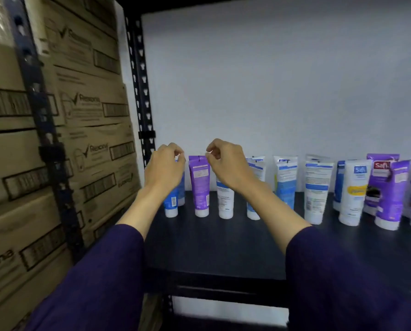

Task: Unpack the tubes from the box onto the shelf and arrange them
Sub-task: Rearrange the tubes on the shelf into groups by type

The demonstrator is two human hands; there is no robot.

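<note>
— Boxes of brown cardboard fill the rack on my left, printed and barcoded. Which one the tubes came from, I can't tell.

— And your hands?

— My left hand is at the top of a blue tube at the row's left end, fingers curled; whether they pinch its crimp I can't tell, my hand hides it. Next stands a purple tube, cap down, flat crimped seam up. My right hand has thumb and forefinger closed near that seam's corner; actual contact is unclear.

— How far along?

— Well along, I'd judge. A row of soft glossy plastic tubes stands on white caps across the matte black shelf, against the pale wall. Rightward they crowd and overlap, so straightening remains.
</note>
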